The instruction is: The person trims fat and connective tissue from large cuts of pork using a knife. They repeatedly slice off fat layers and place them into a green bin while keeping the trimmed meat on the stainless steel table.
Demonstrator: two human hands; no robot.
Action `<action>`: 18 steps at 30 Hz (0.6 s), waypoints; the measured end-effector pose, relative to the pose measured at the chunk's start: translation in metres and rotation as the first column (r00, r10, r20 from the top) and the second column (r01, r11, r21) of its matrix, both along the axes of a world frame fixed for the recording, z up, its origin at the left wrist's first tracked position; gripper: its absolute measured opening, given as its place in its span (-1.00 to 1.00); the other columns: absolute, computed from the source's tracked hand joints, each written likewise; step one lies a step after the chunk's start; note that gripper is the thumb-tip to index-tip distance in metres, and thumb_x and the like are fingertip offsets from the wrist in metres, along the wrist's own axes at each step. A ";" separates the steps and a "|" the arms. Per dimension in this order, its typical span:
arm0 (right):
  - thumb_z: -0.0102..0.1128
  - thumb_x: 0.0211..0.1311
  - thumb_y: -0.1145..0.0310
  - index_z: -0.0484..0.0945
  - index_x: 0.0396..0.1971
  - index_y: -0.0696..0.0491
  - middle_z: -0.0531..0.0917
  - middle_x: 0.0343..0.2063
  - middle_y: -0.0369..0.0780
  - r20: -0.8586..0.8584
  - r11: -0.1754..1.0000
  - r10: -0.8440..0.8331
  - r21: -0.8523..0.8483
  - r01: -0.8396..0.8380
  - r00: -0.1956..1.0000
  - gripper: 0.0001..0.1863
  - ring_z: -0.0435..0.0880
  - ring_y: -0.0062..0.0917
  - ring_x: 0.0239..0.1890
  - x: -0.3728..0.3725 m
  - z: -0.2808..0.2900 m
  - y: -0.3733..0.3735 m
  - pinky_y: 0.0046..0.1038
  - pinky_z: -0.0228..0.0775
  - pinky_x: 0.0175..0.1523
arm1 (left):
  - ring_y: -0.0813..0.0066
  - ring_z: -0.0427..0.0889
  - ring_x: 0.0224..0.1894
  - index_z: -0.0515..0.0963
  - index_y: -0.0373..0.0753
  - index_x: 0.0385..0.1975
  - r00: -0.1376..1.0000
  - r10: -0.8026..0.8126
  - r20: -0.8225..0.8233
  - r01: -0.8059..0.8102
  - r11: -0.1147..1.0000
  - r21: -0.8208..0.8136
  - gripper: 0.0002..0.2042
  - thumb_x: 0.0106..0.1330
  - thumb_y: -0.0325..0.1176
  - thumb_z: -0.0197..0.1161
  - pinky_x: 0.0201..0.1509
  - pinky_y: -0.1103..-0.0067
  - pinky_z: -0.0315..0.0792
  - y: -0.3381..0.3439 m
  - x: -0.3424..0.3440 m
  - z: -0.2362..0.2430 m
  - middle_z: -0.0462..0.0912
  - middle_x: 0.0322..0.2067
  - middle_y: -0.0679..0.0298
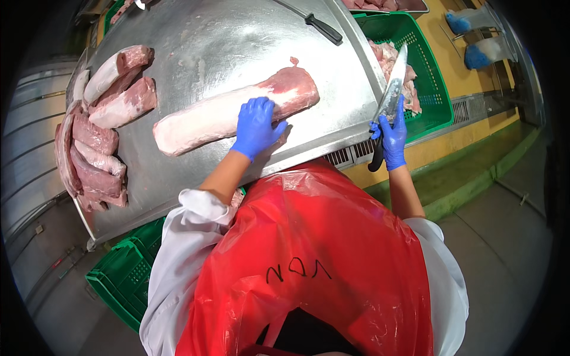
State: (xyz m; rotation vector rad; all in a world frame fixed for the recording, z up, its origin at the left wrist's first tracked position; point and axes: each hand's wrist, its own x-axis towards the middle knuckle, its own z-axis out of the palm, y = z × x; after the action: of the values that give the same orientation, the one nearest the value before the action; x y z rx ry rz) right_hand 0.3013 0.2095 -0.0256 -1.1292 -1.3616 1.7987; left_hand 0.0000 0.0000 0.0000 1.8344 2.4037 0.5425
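Observation:
A long pale pork loin [196, 124], redder at its right end, lies on the steel table [219, 41]. My left hand [254, 127], in a blue glove, grips the loin's near side at about its middle, fingers curled over it. My right hand [390, 136], also blue-gloved, holds a long knife [393, 89] by its black handle at the table's right edge, blade pointing up over a green crate with meat trimmings. Several cut pork pieces [119, 101] are piled along the table's left side.
A second black-handled tool [320, 26] lies near the far edge. The green crate [436, 89] stands right of the table, with a tray of meat [386, 5] beyond it. More green crates [119, 279] are low at left. Blue-and-white items [481, 50] sit at upper right.

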 end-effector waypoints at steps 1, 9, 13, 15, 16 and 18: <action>0.06 0.33 0.65 -0.17 0.56 -0.14 0.57 -0.21 -0.15 -0.008 1.000 0.010 0.021 -0.010 1.000 -0.09 0.57 -0.63 -0.54 -0.004 0.002 -0.008 -0.61 0.49 -0.48 | 0.09 0.53 -0.06 0.55 -0.20 -0.15 1.000 -0.004 0.023 0.004 1.000 0.019 -0.58 0.01 -0.16 0.46 0.03 0.20 0.38 0.011 0.002 0.009 0.57 -0.14 0.05; 0.05 0.32 0.64 -0.14 0.56 -0.16 0.58 -0.41 -0.25 0.004 0.977 0.211 0.035 -0.211 0.978 -0.11 0.54 -0.71 -0.53 -0.044 0.013 -0.002 -0.63 0.47 -0.50 | -0.02 0.59 -0.25 0.56 -0.23 -0.44 0.997 0.014 0.082 -0.004 0.992 -0.123 -0.85 0.05 -0.35 0.34 -0.10 0.19 0.46 0.081 0.004 -0.024 0.61 -0.40 0.01; 0.07 0.36 0.57 -0.12 0.56 -0.22 0.60 -0.47 -0.29 0.151 0.940 0.326 0.056 -0.337 0.933 -0.13 0.53 -0.72 -0.55 -0.077 0.019 -0.002 -0.63 0.50 -0.47 | -0.06 0.61 -0.26 0.56 -0.27 -0.49 0.980 0.115 0.163 -0.101 0.990 -0.095 -0.90 0.05 -0.39 0.28 -0.11 0.17 0.49 0.091 -0.010 -0.017 0.63 -0.41 -0.05; 0.09 0.35 0.53 -0.09 0.55 -0.29 0.57 -0.57 -0.30 0.249 0.898 0.379 0.133 -0.419 0.891 -0.13 0.49 -0.73 -0.63 -0.095 0.023 0.000 -0.57 0.50 -0.49 | -0.06 0.61 -0.28 0.57 -0.27 -0.50 0.965 0.155 0.211 -0.137 0.986 -0.097 -0.89 0.05 -0.38 0.27 -0.12 0.15 0.49 0.091 -0.013 -0.010 0.63 -0.42 -0.06; 0.09 0.35 0.53 -0.09 0.55 -0.30 0.58 -0.58 -0.30 0.228 0.895 0.382 0.148 -0.420 0.895 -0.13 0.50 -0.72 -0.64 -0.101 0.024 0.001 -0.57 0.50 -0.49 | -0.05 0.62 -0.29 0.59 -0.26 -0.50 0.977 0.154 0.151 -0.137 0.984 -0.116 -0.89 0.04 -0.36 0.28 -0.13 0.16 0.50 0.092 -0.011 -0.006 0.63 -0.43 -0.05; 0.09 0.35 0.52 -0.09 0.55 -0.31 0.58 -0.58 -0.30 0.214 0.904 0.367 0.148 -0.402 0.905 -0.13 0.51 -0.71 -0.64 -0.106 0.022 0.007 -0.56 0.50 -0.50 | -0.04 0.63 -0.32 0.61 -0.25 -0.51 0.989 0.144 0.030 -0.138 0.979 -0.150 -0.88 0.02 -0.34 0.30 -0.16 0.17 0.50 0.097 -0.004 0.001 0.64 -0.45 -0.03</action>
State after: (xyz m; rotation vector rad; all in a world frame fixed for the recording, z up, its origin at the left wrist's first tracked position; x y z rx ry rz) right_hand 0.1953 0.2161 -0.0037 -0.9894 -1.9365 1.8115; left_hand -0.0035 0.0974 0.0013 1.5889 2.4868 0.3956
